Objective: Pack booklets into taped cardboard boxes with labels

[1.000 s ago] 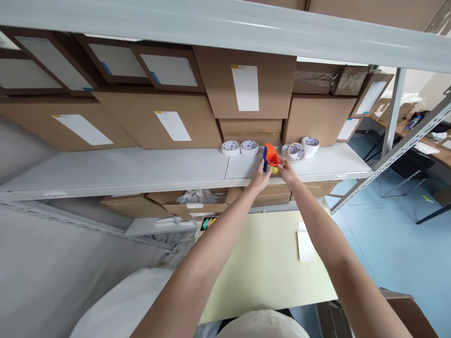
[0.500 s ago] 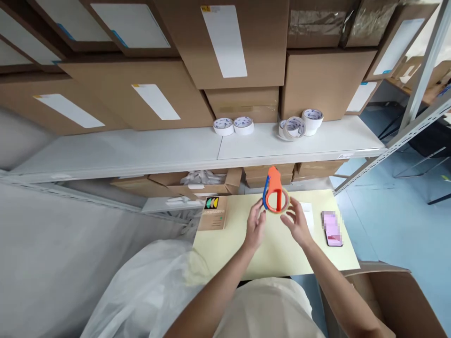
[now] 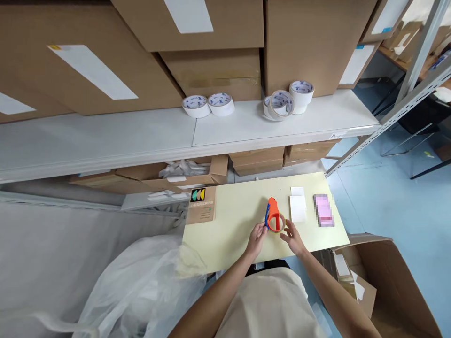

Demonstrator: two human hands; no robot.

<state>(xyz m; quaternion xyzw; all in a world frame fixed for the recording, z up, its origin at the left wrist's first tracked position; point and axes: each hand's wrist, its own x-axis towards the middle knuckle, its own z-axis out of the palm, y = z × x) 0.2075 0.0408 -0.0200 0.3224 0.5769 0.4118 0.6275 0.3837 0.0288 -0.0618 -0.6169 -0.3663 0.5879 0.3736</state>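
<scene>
An orange tape dispenser (image 3: 273, 206) with a blue side and a roll of tape (image 3: 282, 222) on it is held up over the pale yellow tabletop (image 3: 232, 220). My left hand (image 3: 256, 238) is closed on its blue left side, fingertips and thumb pinching the edge. At the tape roll's right edge is my right hand (image 3: 293, 238), its fingers curved and apart; whether a fingertip touches the roll I cannot tell. White cards (image 3: 298, 208) lie right of the dispenser. A brown printed booklet or flat box (image 3: 201, 206) lies at the table's left end.
A phone with a blurred screen (image 3: 324, 210) lies on the right. White tape rolls (image 3: 221, 104) stand on the grey shelf (image 3: 148, 134) below cardboard boxes (image 3: 218, 70). Clear plastic sheeting (image 3: 141, 281) hangs at left; an open carton (image 3: 394, 281) stands at right.
The tape dispenser and both hands have come down lower over the table, nearer my body. The view has tilted downward, showing more of the open carton's inside.
</scene>
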